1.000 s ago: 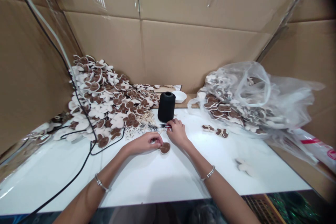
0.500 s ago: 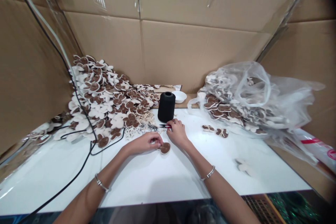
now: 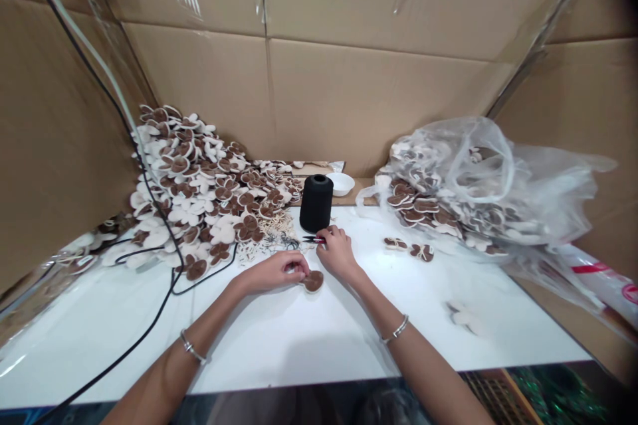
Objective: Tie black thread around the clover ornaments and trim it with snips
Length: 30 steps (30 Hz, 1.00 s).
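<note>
A small brown fabric piece with a pale edge (image 3: 314, 281) lies at the middle of the white table. My left hand (image 3: 280, 270) pinches its left side between thumb and fingertips. Slightly farther back, my right hand (image 3: 337, 254) has its fingers closed over a small pair of red-handled thread snips (image 3: 314, 240), whose dark blades point left. Just behind the snips stands a cone of black thread (image 3: 316, 204). Loose thread and pale trimmings (image 3: 276, 236) are scattered left of the cone.
A tall heap of brown and white flower-shaped pieces (image 3: 192, 192) fills the left, with a black cable (image 3: 167, 302) in front. To the right are two tied brown pieces (image 3: 421, 252), a pale flower piece (image 3: 463, 316) and a filled plastic bag (image 3: 478, 179). A white bowl (image 3: 341, 183) sits behind; cardboard walls (image 3: 349, 86) enclose the table.
</note>
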{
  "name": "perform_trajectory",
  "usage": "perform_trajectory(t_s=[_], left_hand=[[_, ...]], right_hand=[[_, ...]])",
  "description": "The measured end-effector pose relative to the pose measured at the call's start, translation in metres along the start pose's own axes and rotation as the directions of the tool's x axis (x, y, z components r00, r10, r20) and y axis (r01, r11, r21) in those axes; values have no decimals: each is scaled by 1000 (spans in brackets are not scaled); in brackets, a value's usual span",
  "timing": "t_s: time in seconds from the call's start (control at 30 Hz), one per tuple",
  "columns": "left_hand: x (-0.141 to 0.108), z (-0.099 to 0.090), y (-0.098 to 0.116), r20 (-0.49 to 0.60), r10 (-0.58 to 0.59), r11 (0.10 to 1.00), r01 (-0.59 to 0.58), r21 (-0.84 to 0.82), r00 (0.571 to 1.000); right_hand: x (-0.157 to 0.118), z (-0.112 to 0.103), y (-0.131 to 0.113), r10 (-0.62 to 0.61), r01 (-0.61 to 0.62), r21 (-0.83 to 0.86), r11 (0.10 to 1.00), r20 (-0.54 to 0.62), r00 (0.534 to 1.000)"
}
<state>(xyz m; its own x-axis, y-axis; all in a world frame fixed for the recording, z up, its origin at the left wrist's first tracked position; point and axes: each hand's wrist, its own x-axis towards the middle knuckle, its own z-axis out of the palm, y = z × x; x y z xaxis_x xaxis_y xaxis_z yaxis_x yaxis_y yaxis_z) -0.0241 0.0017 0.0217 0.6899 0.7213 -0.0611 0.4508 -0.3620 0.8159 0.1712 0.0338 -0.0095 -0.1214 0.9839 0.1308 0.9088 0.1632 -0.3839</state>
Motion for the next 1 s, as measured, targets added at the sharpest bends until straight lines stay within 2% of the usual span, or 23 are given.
perform_trajectory(t_s=[1.0], left_hand=[[0, 0, 1, -5, 10, 1000, -10, 17, 1000]], right_hand=[[1, 3, 2, -6, 6, -10, 1000, -4, 1000]])
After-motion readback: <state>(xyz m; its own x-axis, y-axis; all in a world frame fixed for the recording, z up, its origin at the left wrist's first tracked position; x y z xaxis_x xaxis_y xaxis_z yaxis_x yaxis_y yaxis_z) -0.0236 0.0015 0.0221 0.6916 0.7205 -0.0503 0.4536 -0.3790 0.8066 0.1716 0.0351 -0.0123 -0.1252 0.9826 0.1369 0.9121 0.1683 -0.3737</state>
